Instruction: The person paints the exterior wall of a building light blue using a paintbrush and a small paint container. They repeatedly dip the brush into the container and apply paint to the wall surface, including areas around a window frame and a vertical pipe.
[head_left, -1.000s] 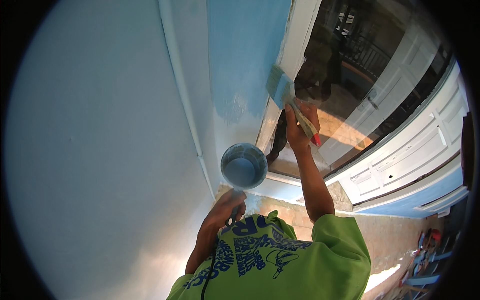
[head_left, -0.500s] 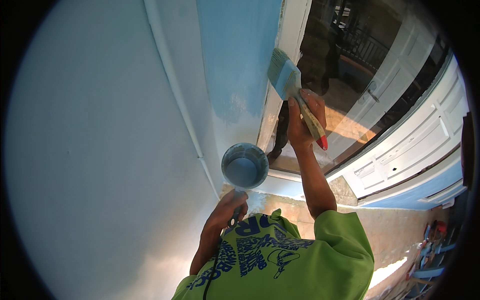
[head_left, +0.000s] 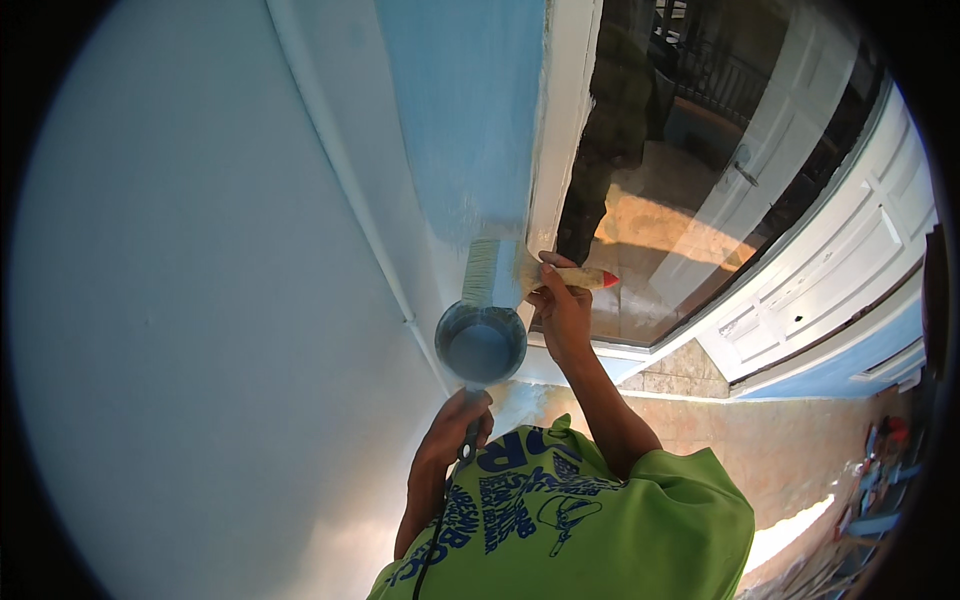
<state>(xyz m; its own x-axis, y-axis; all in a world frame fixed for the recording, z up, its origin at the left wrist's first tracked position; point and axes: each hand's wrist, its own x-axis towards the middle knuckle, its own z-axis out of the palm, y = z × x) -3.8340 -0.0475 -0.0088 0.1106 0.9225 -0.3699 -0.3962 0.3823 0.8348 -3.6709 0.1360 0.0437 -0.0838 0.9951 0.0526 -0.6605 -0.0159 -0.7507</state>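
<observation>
My left hand (head_left: 458, 428) is wrapped round the handle of a round grey-blue paint pot (head_left: 481, 345), with blue paint at its bottom. Between the thumb and fingers of my right hand (head_left: 562, 305) is a wide paintbrush (head_left: 497, 272) with a wooden handle and red tip. The brush lies sideways, bristles pointing left, just above the far rim of the pot; whether it touches the rim I cannot tell. Behind it, a wall strip (head_left: 455, 110) is bright blue in its upper part and paler lower down.
A pale wall (head_left: 200, 300) with a vertical pipe (head_left: 350, 185) rises on my left. Right of the blue strip stands a white window frame (head_left: 562, 140) with dark reflecting glass (head_left: 660, 220). White panelled woodwork (head_left: 800, 310) and several piled items (head_left: 880, 480) are farther right, above the tiled floor (head_left: 740, 430).
My right hand has brought the brush down and left, from beside the window frame to the pot's far rim, turning it sideways. The pot has barely moved.
</observation>
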